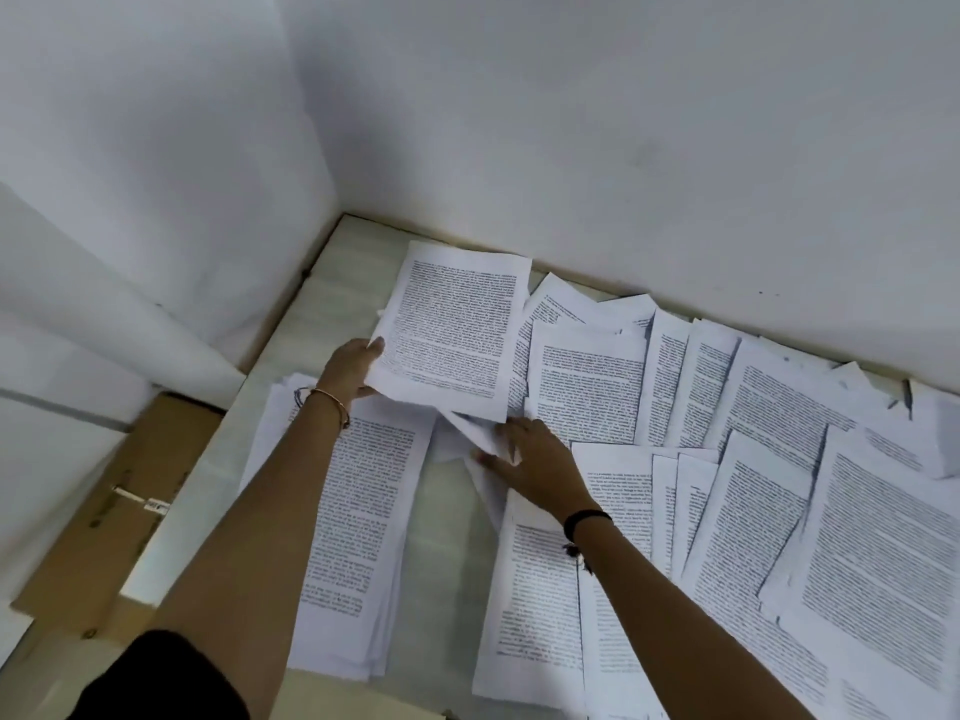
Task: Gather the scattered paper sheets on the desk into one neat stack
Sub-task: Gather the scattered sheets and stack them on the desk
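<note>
Paper sheets [769, 459], all printed with dense text, cover most of the pale desk [447, 537], which sits in a corner between two white walls [571, 122]. Scatter is heaviest on the right half: overlapping pages at mixed angles, running from the back wall to the near edge. Left hand [348, 371] holds a small bundle of pages [457, 330] by its lower left corner, thumb on top, fingers underneath, pinched shut on the paper; bundle is lifted and tilted, its far edge near the back wall. Under the left forearm lies a roughly squared stack [358, 537] on the left part of the desk, edges slightly fanned. Right hand [535, 470] is palm down near the desk centre, fingers loosely spread and curled onto a crumpled or folded loose sheet [483, 439] just below the held bundle; cannot tell whether it grips that sheet or only presses on it. Another column of pages [535, 605] lies under the right wrist, with a bare strip of desk between it and the left stack. Thin bangle [332, 402] on the left wrist, dark band [587, 519] on the right wrist. Dark sleeve [171, 678] shows at bottom left. Brown cardboard box [104, 511] sits lower, left of the desk.
</note>
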The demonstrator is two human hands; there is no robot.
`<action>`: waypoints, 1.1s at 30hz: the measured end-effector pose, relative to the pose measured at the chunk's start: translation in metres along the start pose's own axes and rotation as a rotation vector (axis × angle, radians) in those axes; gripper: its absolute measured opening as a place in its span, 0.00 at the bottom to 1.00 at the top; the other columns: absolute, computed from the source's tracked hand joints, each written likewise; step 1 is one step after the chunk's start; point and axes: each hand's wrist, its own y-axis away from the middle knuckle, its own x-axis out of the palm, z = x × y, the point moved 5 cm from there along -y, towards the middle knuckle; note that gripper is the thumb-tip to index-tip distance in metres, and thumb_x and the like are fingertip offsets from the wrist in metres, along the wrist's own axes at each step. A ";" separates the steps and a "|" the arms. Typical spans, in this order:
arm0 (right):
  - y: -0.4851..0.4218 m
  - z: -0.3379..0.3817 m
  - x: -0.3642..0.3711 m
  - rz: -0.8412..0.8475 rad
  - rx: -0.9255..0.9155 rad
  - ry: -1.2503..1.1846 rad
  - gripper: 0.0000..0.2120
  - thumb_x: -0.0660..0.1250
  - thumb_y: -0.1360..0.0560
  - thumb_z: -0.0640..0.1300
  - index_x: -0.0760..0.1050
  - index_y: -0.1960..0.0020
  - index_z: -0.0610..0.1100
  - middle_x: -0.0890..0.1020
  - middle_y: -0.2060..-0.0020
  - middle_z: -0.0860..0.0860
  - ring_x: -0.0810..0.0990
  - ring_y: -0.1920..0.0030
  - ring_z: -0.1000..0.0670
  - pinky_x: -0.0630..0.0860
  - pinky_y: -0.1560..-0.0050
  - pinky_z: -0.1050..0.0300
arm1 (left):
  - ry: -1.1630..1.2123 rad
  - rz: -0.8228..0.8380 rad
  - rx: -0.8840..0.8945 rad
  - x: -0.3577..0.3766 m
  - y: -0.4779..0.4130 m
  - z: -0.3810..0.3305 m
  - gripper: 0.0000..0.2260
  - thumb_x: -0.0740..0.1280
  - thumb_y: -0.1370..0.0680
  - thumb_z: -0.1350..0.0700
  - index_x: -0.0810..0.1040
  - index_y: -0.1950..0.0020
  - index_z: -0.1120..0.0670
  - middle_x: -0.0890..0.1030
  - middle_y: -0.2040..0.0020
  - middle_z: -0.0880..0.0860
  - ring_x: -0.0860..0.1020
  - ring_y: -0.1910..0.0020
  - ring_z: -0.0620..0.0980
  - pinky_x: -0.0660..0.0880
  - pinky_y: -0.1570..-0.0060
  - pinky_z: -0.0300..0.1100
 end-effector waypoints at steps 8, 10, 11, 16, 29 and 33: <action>-0.020 -0.016 -0.019 -0.058 0.485 -0.798 0.23 0.62 0.23 0.60 0.72 0.37 0.45 0.78 0.51 0.54 0.76 0.52 0.55 0.71 0.57 0.66 | -0.451 -0.004 0.108 0.020 -0.001 0.028 0.09 0.67 0.26 0.57 0.78 0.47 0.59 0.79 0.42 0.61 0.77 0.43 0.59 0.73 0.47 0.45; -0.023 -0.026 -0.020 -0.182 0.572 -0.787 0.21 0.66 0.23 0.53 0.70 0.36 0.42 0.77 0.48 0.51 0.76 0.49 0.52 0.71 0.51 0.63 | -0.524 0.060 0.110 0.027 0.004 0.032 0.10 0.67 0.25 0.61 0.78 0.44 0.62 0.79 0.44 0.58 0.76 0.46 0.56 0.71 0.51 0.42; -0.023 -0.031 -0.018 -0.224 0.607 -0.786 0.19 0.67 0.23 0.48 0.71 0.37 0.41 0.78 0.48 0.49 0.76 0.50 0.51 0.72 0.53 0.63 | -0.536 0.092 0.066 0.029 0.007 0.035 0.09 0.67 0.25 0.61 0.78 0.46 0.61 0.78 0.47 0.56 0.76 0.50 0.54 0.71 0.56 0.41; -0.010 -0.055 -0.034 -0.358 0.660 -0.626 0.07 0.62 0.25 0.37 0.70 0.62 0.41 0.73 0.70 0.52 0.70 0.67 0.51 0.63 0.76 0.69 | -0.282 -0.002 0.015 0.037 0.009 0.032 0.13 0.71 0.33 0.50 0.75 0.57 0.58 0.79 0.51 0.60 0.78 0.53 0.55 0.77 0.48 0.52; 0.035 -0.111 -0.050 -0.379 0.676 -0.423 0.09 0.58 0.26 0.32 0.66 0.46 0.36 0.76 0.60 0.45 0.74 0.62 0.46 0.66 0.69 0.58 | -0.216 -0.076 0.164 0.095 -0.025 0.006 0.17 0.64 0.25 0.58 0.74 0.46 0.72 0.78 0.46 0.71 0.76 0.45 0.67 0.72 0.42 0.54; 0.021 -0.108 -0.050 -0.204 0.571 -0.384 0.13 0.56 0.26 0.28 0.64 0.45 0.39 0.73 0.65 0.50 0.73 0.64 0.46 0.65 0.72 0.60 | -0.222 0.003 0.159 0.122 -0.007 -0.003 0.15 0.55 0.18 0.57 0.75 0.52 0.68 0.77 0.60 0.65 0.76 0.57 0.59 0.70 0.51 0.47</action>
